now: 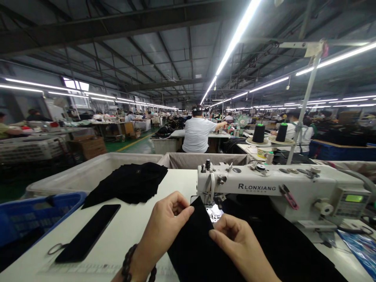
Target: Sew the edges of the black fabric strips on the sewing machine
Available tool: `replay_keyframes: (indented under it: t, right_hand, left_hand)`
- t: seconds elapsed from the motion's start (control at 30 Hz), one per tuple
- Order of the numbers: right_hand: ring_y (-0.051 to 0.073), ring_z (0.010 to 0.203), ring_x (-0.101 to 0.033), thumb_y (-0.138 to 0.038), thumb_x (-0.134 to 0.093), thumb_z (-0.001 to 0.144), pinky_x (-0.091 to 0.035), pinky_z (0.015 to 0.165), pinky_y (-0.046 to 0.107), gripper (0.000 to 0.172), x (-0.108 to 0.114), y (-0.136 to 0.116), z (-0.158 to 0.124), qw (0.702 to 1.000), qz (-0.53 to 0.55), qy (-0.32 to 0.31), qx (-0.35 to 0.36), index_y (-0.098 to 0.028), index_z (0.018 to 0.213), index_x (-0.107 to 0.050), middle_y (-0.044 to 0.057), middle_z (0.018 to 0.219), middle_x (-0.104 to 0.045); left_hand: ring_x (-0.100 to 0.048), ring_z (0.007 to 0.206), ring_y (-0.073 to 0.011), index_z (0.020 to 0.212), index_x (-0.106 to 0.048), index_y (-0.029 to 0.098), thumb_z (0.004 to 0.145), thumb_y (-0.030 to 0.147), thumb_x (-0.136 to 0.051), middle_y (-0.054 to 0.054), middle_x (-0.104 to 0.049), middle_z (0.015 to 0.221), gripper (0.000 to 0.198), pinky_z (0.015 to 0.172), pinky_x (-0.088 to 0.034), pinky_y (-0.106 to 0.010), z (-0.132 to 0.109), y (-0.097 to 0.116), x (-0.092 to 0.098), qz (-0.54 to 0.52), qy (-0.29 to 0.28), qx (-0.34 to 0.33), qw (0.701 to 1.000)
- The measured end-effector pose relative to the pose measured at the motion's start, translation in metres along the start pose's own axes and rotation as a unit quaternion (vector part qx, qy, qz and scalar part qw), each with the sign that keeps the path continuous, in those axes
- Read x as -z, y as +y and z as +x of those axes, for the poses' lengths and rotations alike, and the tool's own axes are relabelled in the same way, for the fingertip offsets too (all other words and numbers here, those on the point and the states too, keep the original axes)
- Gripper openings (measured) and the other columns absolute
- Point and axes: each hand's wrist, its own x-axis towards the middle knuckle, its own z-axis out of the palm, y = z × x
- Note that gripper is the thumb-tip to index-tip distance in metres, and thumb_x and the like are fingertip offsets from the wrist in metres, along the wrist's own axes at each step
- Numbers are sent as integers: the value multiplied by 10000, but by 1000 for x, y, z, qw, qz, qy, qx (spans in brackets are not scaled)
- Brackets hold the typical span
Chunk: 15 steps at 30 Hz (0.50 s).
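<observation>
My left hand (168,219), with a dark beaded bracelet at the wrist, pinches the left edge of a black fabric piece (196,246) near its upper corner. On the right edge of the same piece, my right hand (235,239) is closed with thumb and fingertips. The piece hangs tilted in front of the needle area of a white sewing machine (249,184), whose lamp lights the plate. More black fabric (273,235) lies under the machine arm and to its right. I cannot tell whether it joins the held piece.
Black cut pieces (132,182) are stacked at the table's back left. A phone (88,233) lies over small scissors (55,248), near a ruler (85,268). Pink-handled snips (289,197) rest against the machine. A blue basket (38,215) stands left; a person (197,133) sits ahead.
</observation>
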Motion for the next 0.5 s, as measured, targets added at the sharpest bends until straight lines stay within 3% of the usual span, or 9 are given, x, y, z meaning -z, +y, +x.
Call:
replay_keyframes:
  t: [0.27, 0.4, 0.5]
  right_hand:
    - [102, 521, -376, -315, -547, 740, -318, 494, 218, 218, -5, -3, -4, 995, -77, 22, 66, -175, 609, -444, -36, 546, -415]
    - [114, 577, -488, -206, -509, 792, -399, 554, 210, 54, -6, -8, -6, 965, -147, 20, 219, -173, 797, -551, -7, 638, -530]
    - [115, 610, -552, -150, -446, 842, -432, 577, 195, 170, -2, -23, -12, 922, -190, -56, 334, -190, 893, -603, 24, 705, -608]
  left_hand:
    - [-508, 590, -115, 709, -515, 168, 754, 242, -549, 31, -523, 617, 93, 566, -400, -206, -6, 4, 8, -28, -5, -34, 999]
    - [-488, 570, -109, 711, -521, 175, 770, 245, -532, 37, -510, 608, 93, 547, -389, -198, -10, 10, 14, -4, 4, -55, 998]
    - [-478, 554, -109, 694, -525, 182, 773, 255, -528, 38, -494, 587, 108, 526, -380, -194, -17, 22, 28, 32, 0, -72, 997]
